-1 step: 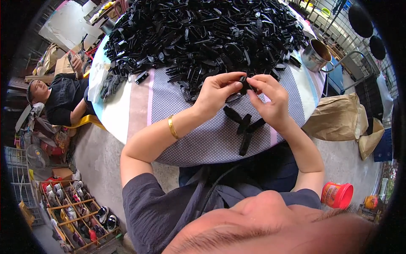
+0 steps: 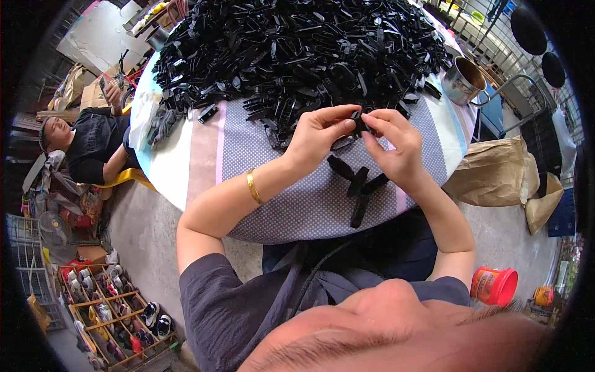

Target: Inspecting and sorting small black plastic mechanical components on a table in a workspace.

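Between my two hands, over the near side of the pile, is a small black plastic piece. My left hand pinches it between thumb and forefinger. From the other side my right hand closes thumb and fingertips on the same piece, hiding part of it. Just below my hands, several loose black plastic pieces lie on the dotted tablecloth. A big heap of black plastic parts covers the far part of the table.
Dark gloves lie at the table's left edge, and a metal pot stands at its right. A seated person is at the left. Around the table are a brown paper sack, a red bucket and a shoe rack.
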Available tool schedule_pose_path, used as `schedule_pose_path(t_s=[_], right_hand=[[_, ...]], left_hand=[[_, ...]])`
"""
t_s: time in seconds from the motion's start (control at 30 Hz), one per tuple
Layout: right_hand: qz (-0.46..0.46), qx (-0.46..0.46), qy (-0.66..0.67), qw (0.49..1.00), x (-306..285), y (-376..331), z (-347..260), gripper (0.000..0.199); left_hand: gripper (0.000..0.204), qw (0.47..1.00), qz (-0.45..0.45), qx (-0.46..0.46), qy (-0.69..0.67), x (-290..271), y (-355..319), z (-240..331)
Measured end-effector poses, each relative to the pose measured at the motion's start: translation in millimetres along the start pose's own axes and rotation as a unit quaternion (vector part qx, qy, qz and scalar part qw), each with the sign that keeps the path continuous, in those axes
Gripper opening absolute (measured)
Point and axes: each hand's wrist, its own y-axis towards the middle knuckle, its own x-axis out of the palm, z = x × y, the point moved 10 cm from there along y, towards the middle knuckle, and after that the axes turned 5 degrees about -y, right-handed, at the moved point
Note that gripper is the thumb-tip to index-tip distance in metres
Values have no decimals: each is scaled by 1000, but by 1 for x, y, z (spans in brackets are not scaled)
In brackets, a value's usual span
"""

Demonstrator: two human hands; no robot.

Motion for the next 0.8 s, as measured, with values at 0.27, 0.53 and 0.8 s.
schedule_pose_path(t_s=[0.27,0.53,0.8], right_hand=[[11,-81,-113,990,7,-7,-16,35],[-137,168,114,969,30,-11,28,29],[-145,70,15,987,31,-5,27,22]], left_hand=[[28,999,16,-2,-32,7,-3,4],[23,998,-55,13,-38,9,1,14],[22,996,-59,17,71,15,0,33]])
